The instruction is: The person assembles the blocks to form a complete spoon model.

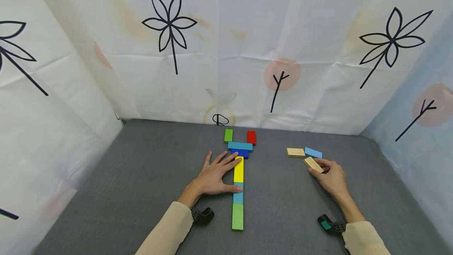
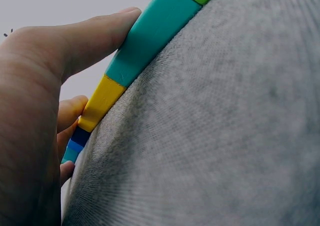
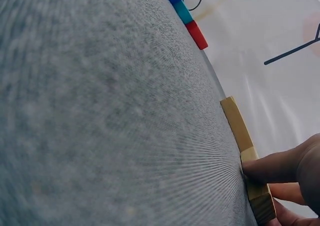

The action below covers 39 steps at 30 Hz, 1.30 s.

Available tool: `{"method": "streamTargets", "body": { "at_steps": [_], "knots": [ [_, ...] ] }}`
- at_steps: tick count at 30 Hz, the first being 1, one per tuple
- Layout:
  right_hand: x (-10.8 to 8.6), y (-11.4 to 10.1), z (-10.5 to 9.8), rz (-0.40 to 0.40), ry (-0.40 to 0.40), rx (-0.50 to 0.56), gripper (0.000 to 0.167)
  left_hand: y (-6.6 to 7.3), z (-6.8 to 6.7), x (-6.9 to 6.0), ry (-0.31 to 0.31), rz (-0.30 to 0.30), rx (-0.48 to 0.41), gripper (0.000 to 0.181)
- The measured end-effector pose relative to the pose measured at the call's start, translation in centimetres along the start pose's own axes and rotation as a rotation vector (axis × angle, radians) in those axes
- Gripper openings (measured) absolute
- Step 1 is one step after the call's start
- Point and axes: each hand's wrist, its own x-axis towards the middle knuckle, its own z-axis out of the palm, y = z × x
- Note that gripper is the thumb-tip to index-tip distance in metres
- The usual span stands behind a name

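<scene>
Flat coloured blocks lie in a line on the grey cloth. From near to far come a light green block [image 1: 238, 217], a teal block [image 1: 238, 197], a yellow block [image 1: 238, 172], a dark blue block [image 1: 243, 154] and a crosswise teal-blue block [image 1: 240, 146]. A green block [image 1: 228, 135] and a red block [image 1: 251, 137] stick out at the far end. My left hand [image 1: 214, 176] is spread beside the line, its thumb on the teal block and fingertips at the yellow and dark blue ones. My right hand [image 1: 330, 176] pinches a plain wooden block [image 1: 313, 164] between thumb and fingers.
Just beyond the right hand lie another plain wooden block [image 1: 295, 152] and a light blue block [image 1: 313, 152]. White fabric walls [image 1: 226, 50] with printed flowers enclose the back and sides of the grey cloth-covered table [image 1: 159, 148].
</scene>
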Motion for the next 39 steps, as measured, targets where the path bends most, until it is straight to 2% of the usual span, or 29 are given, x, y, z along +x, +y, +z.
{"method": "streamTargets", "body": {
  "at_steps": [5, 12, 18, 24, 29, 35, 39],
  "knots": [
    [0.2, -1.1, -0.1, -0.049, -0.024, 0.030, 0.044, 0.2, -0.2, -0.2, 0.017, 0.014, -0.007, 0.095],
    [1.2, -3.7, 0.9, -0.127, -0.160, 0.199, 0.044, 0.2, -0.2, -0.2, 0.018, 0.006, -0.010, 0.095],
    [2.8, -7.1, 2.8, -0.210, -0.253, 0.253, 0.040, 0.1, -0.1, 0.0, 0.016, 0.012, -0.007, 0.095],
    [5.2, -10.0, 5.7, -0.302, -0.348, 0.256, 0.039, 0.1, -0.1, 0.1, -0.005, -0.013, -0.003, 0.095],
    [7.2, -12.1, 8.2, -0.347, -0.426, 0.236, 0.039, 0.1, -0.1, 0.1, -0.016, -0.027, 0.006, 0.096],
    [9.1, -14.2, 10.4, -0.405, -0.463, 0.178, 0.036, 0.1, -0.1, 0.1, -0.012, -0.024, -0.007, 0.095],
    [9.9, -15.0, 11.3, -0.399, -0.469, 0.117, 0.033, 0.0, 0.0, 0.1, -0.004, -0.019, -0.019, 0.094]
  ]
}}
